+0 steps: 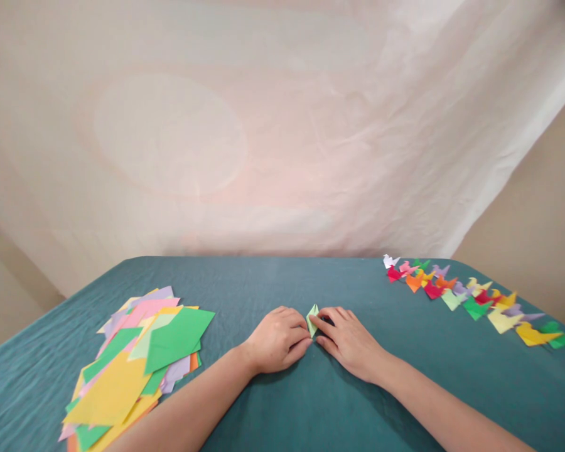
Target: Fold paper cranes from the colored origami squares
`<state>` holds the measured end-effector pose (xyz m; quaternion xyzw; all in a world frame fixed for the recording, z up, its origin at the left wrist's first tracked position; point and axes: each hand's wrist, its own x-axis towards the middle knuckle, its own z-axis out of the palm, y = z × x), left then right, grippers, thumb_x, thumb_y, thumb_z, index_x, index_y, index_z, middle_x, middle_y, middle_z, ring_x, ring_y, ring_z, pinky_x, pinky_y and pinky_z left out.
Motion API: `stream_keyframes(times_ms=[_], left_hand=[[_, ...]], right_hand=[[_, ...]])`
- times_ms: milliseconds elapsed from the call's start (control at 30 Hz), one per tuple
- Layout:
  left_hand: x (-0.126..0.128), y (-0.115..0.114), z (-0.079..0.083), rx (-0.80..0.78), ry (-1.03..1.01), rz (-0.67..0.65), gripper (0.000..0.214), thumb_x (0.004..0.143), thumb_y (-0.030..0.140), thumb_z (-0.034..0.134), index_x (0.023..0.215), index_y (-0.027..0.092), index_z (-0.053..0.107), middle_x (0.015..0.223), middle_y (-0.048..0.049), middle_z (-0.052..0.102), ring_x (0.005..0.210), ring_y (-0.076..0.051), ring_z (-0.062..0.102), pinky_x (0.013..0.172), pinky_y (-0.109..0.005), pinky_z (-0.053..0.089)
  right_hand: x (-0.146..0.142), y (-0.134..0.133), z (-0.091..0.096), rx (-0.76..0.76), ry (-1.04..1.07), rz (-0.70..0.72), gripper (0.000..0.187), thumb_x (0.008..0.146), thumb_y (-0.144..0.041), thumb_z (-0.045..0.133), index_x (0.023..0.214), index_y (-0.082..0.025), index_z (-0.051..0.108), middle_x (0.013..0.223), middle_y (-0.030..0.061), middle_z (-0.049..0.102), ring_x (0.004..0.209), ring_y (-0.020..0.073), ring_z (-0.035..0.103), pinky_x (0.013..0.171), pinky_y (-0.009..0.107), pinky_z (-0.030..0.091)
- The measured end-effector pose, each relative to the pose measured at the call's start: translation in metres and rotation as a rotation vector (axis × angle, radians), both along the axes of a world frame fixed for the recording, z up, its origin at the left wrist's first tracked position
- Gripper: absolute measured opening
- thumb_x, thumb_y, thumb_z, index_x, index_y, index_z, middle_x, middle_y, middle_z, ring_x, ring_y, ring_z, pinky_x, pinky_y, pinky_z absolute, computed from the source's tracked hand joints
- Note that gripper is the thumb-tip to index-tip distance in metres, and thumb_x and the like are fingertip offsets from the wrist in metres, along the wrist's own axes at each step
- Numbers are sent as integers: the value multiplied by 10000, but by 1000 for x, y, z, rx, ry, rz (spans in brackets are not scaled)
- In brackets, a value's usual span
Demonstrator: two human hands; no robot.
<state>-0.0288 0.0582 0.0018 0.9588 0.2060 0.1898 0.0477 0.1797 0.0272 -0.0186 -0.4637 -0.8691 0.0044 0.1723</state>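
Observation:
Both my hands rest on the teal tablecloth (273, 414) near the middle of the table. My left hand (277, 339) and my right hand (346, 340) meet at a small, light green folded paper piece (313, 317), fingers curled and pinched on it from either side. Only the tip of the paper shows between the fingertips; the rest is hidden under the fingers.
A loose pile of coloured paper squares (136, 358) lies at the left. A row of several folded paper figures (471, 295) in mixed colours runs along the right edge. A pale cloth backdrop (263, 138) hangs behind the table.

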Motion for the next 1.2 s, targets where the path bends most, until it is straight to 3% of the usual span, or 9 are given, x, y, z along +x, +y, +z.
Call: stream_keyframes(times_ms=[133, 267, 733, 1200], left_hand=[[1, -1, 1, -40, 9, 42, 330, 904, 307, 398, 1198, 195, 498, 1168, -71, 562, 1087, -216, 486, 943, -368, 359], [1, 1, -1, -75, 49, 56, 429, 899, 373, 415, 1295, 208, 405, 1293, -65, 485, 1201, -231, 405, 1004, -393, 312], [1, 2, -3, -111, 57, 55, 407, 904, 371, 413, 1273, 201, 434, 1240, -69, 521, 1161, -226, 429, 998, -387, 314], [2, 1, -1, -81, 75, 54, 310, 914, 340, 408, 1165, 211, 536, 1142, -59, 553, 1098, -228, 454, 969, -385, 335]], right_hand=[[-1, -1, 2, 8, -1, -1, 280, 894, -309, 466, 1154, -231, 533, 1094, 74, 535, 984, 231, 474, 842, 389, 400], [-1, -2, 3, 9, -7, 3, 257, 898, -295, 456, 1127, -223, 547, 1110, 73, 531, 993, 231, 469, 850, 391, 395], [0, 0, -3, 12, 85, -23, 250, 892, -242, 451, 1114, -223, 565, 1066, 65, 558, 963, 210, 497, 841, 373, 400], [0, 4, -3, 18, 25, -47, 310, 895, -340, 450, 1182, -262, 539, 1064, 73, 545, 966, 225, 486, 811, 365, 392]])
